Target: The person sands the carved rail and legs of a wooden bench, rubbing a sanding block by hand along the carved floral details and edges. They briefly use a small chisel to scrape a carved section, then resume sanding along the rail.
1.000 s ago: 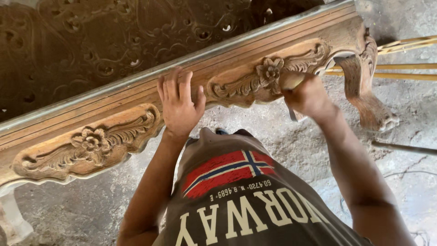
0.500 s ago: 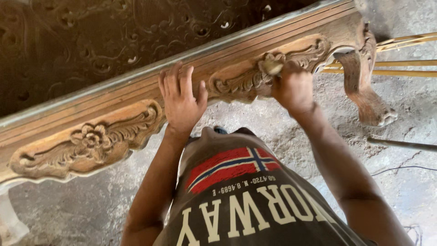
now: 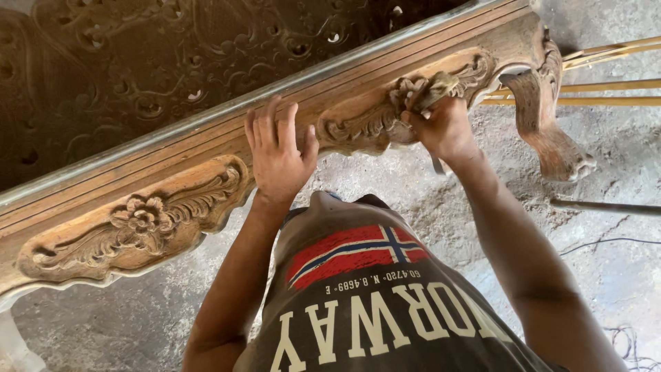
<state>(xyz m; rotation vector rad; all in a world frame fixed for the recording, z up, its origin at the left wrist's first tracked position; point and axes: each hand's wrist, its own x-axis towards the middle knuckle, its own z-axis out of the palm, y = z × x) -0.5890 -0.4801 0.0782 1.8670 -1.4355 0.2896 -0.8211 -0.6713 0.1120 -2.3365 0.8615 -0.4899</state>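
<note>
Carved wooden table rail (image 3: 206,172) running long from lower left up to upper right, ending at a curved leg (image 3: 551,131) over the rough concrete floor (image 3: 606,262). Bare, dusty wood; raised flower-and-scroll carving (image 3: 385,117) along its face. Left hand (image 3: 279,155) open, flat on the rail. Right hand (image 3: 444,124) closed on a folded scrap, possibly sandpaper (image 3: 434,89), pressed to the carving, higher on the flower than half a second ago.
</note>
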